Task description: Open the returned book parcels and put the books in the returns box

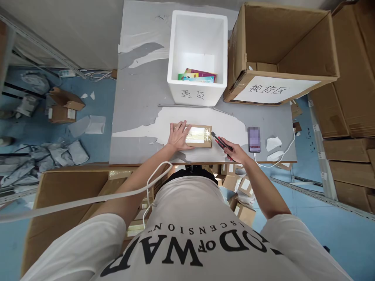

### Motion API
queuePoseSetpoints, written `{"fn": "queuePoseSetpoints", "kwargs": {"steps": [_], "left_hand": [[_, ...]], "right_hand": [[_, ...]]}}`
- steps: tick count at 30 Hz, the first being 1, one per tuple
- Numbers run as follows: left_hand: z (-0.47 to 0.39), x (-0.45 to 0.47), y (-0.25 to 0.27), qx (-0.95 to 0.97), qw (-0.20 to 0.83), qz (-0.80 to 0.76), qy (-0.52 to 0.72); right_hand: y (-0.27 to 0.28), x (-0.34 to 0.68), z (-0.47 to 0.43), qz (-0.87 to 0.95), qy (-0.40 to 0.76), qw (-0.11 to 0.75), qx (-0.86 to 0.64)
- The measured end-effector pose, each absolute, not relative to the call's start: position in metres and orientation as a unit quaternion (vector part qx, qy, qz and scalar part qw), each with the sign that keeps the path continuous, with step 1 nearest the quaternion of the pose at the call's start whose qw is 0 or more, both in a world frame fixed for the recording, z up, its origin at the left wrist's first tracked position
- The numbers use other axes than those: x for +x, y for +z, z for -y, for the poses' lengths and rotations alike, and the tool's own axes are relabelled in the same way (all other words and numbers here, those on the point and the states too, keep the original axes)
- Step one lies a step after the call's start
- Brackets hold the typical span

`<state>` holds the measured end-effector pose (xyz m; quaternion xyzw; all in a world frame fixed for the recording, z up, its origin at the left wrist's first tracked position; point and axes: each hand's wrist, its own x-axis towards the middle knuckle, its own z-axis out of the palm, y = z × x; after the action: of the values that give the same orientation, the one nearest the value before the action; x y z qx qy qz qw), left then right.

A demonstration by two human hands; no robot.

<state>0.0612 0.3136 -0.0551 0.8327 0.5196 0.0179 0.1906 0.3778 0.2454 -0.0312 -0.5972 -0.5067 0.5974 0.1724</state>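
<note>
A small taped cardboard box point(199, 136) with a white label lies flat on the table near its front edge. Across its left end rests my left hand point(177, 136), fingers spread, pressing on the top. My right hand point(236, 152) is wrapped round a black and red utility knife point(223, 144), whose tip points left at the box's taped right end. Whether the blade touches the tape is too small to tell.
Behind the box stand a white foam bin point(197, 93) holding several colourful booklets and a large open carton point(278, 88) with a paper sign. A phone point(254, 139) on a white cable and paper scraps point(273, 144) lie to the right. Below left is a big open carton point(67, 195).
</note>
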Motion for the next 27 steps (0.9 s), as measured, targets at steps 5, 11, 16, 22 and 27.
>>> {"fn": "queuePoseSetpoints", "kwargs": {"steps": [5,11,16,22,27], "left_hand": [[-0.315,0.061,-0.053,0.830,0.192,-0.524,0.009],[-0.314,0.061,-0.053,0.834,0.190,-0.517,0.009],[-0.314,0.059,-0.055,0.838,0.193,-0.510,0.008],[-0.313,0.057,-0.058,0.845,0.197,-0.498,0.018],[-0.310,0.052,-0.062,0.853,0.185,-0.485,0.060]], "right_hand": [[-0.030,0.377,-0.230,0.501,0.600,0.184,-0.596],[-0.041,0.372,-0.200,0.506,0.624,0.154,-0.575],[-0.034,0.380,-0.201,0.513,0.608,0.147,-0.587],[-0.044,0.408,-0.193,0.484,0.495,0.202,-0.693],[-0.095,0.384,-0.200,0.509,0.330,0.154,-0.780]]}}
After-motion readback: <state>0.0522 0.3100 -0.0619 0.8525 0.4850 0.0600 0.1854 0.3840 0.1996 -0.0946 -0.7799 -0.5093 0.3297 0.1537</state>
